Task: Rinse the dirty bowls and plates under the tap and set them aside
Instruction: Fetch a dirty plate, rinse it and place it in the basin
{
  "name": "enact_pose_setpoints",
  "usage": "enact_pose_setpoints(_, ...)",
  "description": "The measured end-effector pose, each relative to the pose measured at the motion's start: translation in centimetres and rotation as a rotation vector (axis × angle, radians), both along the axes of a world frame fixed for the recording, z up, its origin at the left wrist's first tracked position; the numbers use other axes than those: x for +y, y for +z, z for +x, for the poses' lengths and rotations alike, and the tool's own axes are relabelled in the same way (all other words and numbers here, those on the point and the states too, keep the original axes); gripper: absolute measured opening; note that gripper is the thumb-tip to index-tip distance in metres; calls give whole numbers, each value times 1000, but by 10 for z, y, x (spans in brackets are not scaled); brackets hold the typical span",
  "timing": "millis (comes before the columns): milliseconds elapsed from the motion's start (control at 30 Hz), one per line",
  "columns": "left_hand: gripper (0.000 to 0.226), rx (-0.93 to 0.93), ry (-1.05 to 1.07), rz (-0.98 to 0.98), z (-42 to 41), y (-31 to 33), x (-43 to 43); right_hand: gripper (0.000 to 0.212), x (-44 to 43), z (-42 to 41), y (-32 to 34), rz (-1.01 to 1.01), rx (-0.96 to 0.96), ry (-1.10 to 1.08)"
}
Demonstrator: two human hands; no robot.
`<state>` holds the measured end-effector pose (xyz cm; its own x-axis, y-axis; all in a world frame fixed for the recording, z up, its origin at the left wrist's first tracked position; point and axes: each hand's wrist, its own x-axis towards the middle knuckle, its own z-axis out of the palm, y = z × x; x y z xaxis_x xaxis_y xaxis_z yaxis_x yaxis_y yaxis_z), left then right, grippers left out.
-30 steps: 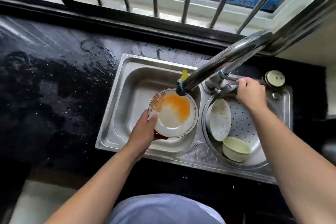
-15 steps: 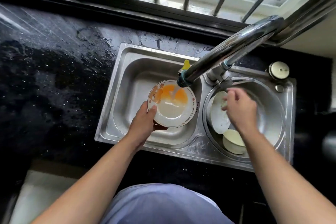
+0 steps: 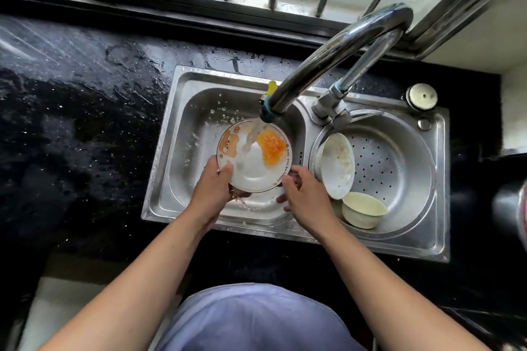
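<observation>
Your left hand [image 3: 212,189] grips the wet plate [image 3: 253,155] by its near-left rim; your right hand [image 3: 306,199] hovers half-open beside it. Ceramic, slippery, breakable: hold opposite rims.

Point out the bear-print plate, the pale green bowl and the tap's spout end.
bear-print plate [image 3: 251,177]: head view, on its bare white centre.
pale green bowl [image 3: 363,205]: head view, on its inner wall.
tap's spout end [image 3: 271,112]: head view, on the teal collar at the outlet.
</observation>
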<state>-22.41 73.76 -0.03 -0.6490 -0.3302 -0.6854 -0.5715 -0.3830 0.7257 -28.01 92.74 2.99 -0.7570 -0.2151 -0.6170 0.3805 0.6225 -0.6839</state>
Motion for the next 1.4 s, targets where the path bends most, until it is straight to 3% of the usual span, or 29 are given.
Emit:
enact_pose_setpoints(133,23,-4,10,5,1,2,-1,38,1,-5,3,71,82,19)
enact_pose_setpoints(267,28,-5,-4,1,2,0,0,41,-4,-1,11,157,500,93)
enact_pose_setpoints(333,31,-3,-12,-13,2,-1,1,44,-14,-3,14,155,649,253)
enact_pose_setpoints(533,35,-5,5,-38,3,-7,3,67,-75,-17,11,461,516,801)
enact_pose_setpoints(633,27,11,4,-57,5,-9,1,63,-84,-5,12,290,432,1020)
enact_pose_setpoints(700,32,6,4,-34,8,-11,2,45,-73,-5,17,152,284,975)
enact_pose_setpoints(767,36,-8,21,0,12,-14,2,31,-62,-11,16,244,280,860)
enact_pose_setpoints(867,32,-16,43,20,14,-17,2,38,-65,-19,10,441,289,732)
enact_pose_setpoints(967,30,-23,31,-2,12,-17,0,50,-87,-20,9,266,322,842)
enact_pose_setpoints(1033,32,-26,21,-9,10,-17,-3,46,-88,-18,11,142,293,900)
enact_pose_setpoints(1167,40,-34,33,9,12,-15,-6,34,-62,-5,1,270,304,875)
enact_pose_setpoints(1267,36,-31,41,13,13,-14,1,45,-66,-7,-8,397,319,734)
enact_pose_setpoints(1400,30,-36,13,14,12,-15,7,50,-81,-6,-1,196,362,809)
